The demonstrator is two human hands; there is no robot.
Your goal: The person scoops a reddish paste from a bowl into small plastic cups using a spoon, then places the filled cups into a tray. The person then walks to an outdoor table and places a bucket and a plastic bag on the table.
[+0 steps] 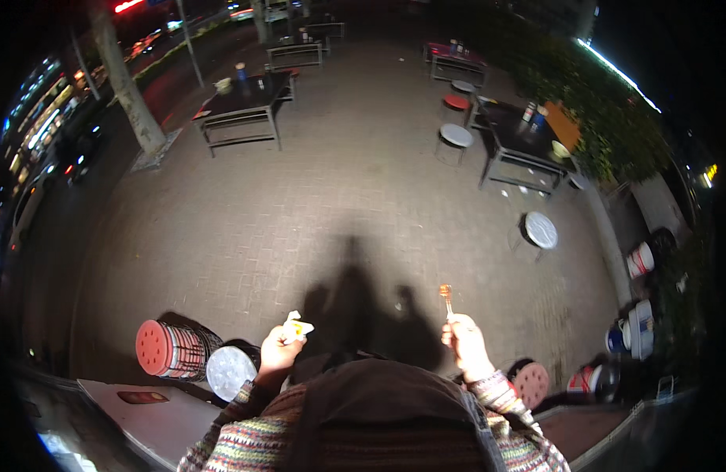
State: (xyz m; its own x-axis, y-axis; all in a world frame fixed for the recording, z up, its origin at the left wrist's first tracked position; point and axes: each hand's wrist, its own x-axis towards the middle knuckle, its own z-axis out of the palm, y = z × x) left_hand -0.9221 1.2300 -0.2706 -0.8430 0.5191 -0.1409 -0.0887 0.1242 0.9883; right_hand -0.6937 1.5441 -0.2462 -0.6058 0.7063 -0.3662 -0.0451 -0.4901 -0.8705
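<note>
My left hand (280, 349) grips a small crumpled white item with yellow in it (296, 328), perhaps a paper or a wrapper; glare hides its detail. In my right hand (464, 341) a thin stick with a glossy orange-red end (446, 294) points away from me; I cannot tell what it is. Both hands are apart, out in front of my knit sleeves, above the brick pavement (339, 177). A dark shadow of my head and hands falls on the paving between them.
Stacked stools with a pink top (152, 348) and a grey round stool (230, 373) stand at lower left. A pink stool (530, 384) is near my right forearm. Dark tables (242, 101) (525, 135) flank the pavement. A marbled stool (541, 230) and buckets (640, 261) are at right.
</note>
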